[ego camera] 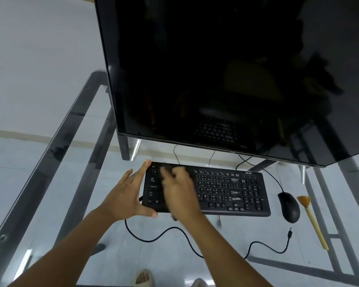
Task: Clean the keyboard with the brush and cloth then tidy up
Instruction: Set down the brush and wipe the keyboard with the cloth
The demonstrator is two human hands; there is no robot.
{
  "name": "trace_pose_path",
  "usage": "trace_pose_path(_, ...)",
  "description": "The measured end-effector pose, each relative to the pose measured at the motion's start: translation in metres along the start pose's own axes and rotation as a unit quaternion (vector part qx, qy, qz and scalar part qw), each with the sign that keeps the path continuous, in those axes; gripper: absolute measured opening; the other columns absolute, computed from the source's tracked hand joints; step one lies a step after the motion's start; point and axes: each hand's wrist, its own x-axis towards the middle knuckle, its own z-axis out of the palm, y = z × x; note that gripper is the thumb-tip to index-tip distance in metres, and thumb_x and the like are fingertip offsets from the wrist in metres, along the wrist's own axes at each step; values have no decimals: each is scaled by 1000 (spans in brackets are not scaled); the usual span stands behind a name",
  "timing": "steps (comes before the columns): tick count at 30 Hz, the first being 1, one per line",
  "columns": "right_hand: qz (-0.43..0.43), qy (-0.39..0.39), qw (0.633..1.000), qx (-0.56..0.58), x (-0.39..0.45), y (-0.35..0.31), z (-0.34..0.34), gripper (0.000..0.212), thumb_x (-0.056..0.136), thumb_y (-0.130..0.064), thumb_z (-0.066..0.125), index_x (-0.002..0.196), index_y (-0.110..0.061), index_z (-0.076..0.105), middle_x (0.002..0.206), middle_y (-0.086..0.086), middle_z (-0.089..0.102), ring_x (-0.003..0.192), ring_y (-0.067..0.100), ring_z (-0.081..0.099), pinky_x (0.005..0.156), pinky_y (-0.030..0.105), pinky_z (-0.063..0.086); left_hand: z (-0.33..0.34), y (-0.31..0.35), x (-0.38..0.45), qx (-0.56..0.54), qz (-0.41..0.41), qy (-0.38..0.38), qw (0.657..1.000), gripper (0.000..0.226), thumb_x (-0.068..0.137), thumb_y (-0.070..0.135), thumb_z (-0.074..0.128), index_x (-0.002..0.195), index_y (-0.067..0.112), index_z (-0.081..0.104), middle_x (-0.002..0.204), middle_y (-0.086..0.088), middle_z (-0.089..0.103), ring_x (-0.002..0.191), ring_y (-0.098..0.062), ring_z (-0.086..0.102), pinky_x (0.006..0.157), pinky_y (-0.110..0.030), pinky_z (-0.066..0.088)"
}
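The keyboard (226,191) is black and flat, with small white letters on its keys, and it lies across the glass counter (75,183) just in front of the big dark screen, with its left end partly covered. The brush (313,219) has a long, pale yellow handle and a short tuft of orange-brown bristles at the far end. It lies flat on the counter to the right, apart from the keyboard, its handle pointing toward the near edge.
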Motion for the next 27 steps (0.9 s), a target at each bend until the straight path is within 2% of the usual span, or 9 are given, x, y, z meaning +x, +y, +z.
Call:
trace_pose_path(4,194,101,976,7,1,41,-3,34,94,-14,55,128,-9,57,110,14,52,90,20,48,77,36,51,4,-4,0,0,-5,5,1000,139,52,60,84,149,28,-11,148,26,6,126,17,-6,103,-6,-16)
trace_pose_path(7,124,60,990,36,-8,-13,10,32,92,-10,50,124,-9,54,112,20,51,97,33,50,84,43,46,7,-7,0,17,4,16,1000,140,52,57,85,152,22,-7,146,25,12,123,28,-10,105,-6,-14)
trace_pose_path(10,-40,-48,995,79,-25,-42,16,32,92,-10,48,121,-20,56,115,16,51,106,35,48,88,48,44,8,-11,1,26,10,-1,1000,139,53,59,83,150,28,-13,146,25,20,139,6,17,117,-23,-3)
trace_pose_path(13,29,8,993,110,-39,-10,-10,14,92,-42,56,104,-36,58,95,0,56,82,12,61,69,40,55,2,-10,2,68,-3,-13,998,136,56,67,76,151,26,-12,152,19,2,144,-3,-1,118,-35,-4)
trace_pose_path(14,62,16,993,98,-41,10,-20,23,93,-41,56,116,-35,57,91,-4,54,71,1,58,63,32,55,-1,-4,3,87,-3,-6,996,131,62,62,76,151,25,-12,153,18,-5,144,-4,-10,119,-38,-5)
trace_pose_path(16,126,47,986,103,-45,49,-34,51,99,-22,49,147,-23,34,108,-2,50,83,-1,55,72,15,50,-1,14,10,114,13,17,993,110,76,39,69,151,25,-11,155,13,-13,143,-6,-19,119,-43,-4)
trace_pose_path(19,185,97,975,78,-53,77,-26,56,94,-9,52,147,-12,34,125,12,50,107,22,50,97,26,44,18,49,33,125,57,21,990,80,86,23,49,151,25,3,157,9,-11,143,-6,-19,119,-38,-8)
trace_pose_path(23,33,74,996,47,-61,54,-5,44,83,-3,57,126,-10,58,111,9,57,91,24,54,81,39,52,65,78,70,138,75,4,988,75,80,37,1,151,18,17,160,3,5,141,-3,-12,118,-36,-9)
trace_pose_path(27,131,104,986,26,-75,122,-31,51,78,5,61,126,-13,60,112,14,58,93,28,54,85,41,53,90,73,79,187,81,28,979,66,94,46,9,150,14,23,158,1,17,145,-9,4,118,-36,-4)
